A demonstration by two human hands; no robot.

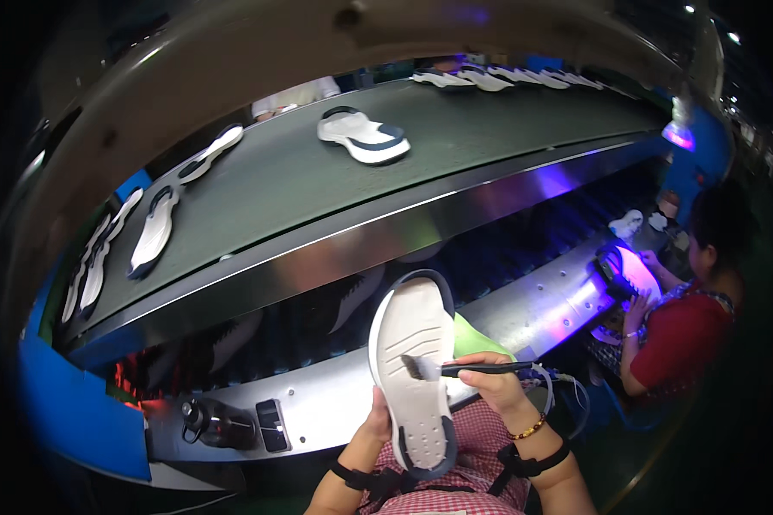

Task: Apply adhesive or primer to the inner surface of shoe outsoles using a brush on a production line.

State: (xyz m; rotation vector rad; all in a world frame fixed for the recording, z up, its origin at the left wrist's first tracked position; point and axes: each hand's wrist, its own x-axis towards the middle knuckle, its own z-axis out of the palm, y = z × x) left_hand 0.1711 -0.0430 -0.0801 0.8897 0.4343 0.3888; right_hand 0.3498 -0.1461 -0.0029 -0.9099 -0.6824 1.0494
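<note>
Holding one sole (410,330), left hand (377,420); one brush (492,368), right hand (501,391).

Scene is shot by a head-worn fisheye, left one of the pair, pitched down and forward; straight edges are bent toward the dark rim. The shoe sole (414,399) is caught close, below centre; the counter (335,390) is seen beyond, the conveyor belt (270,189) farther off.
</note>
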